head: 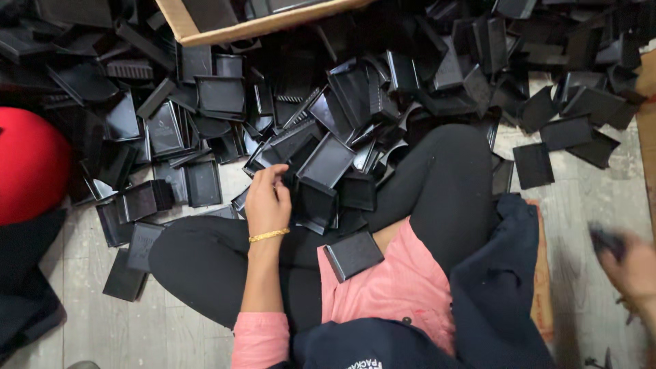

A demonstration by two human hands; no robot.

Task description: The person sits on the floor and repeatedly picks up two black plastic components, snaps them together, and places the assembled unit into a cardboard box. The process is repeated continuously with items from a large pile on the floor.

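Fingers (277,179) of left hand (268,203) touching glossy black rectangular trays (326,162).

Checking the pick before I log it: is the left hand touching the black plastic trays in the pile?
Touching. The head view shows the left hand with its fingertips curled onto the edges of the black trays heaped in front of the crossed legs; no gap is visible.

Red rounded object (31,164) at left, cardboard box (256,27) above, grey plank floor (594,198)
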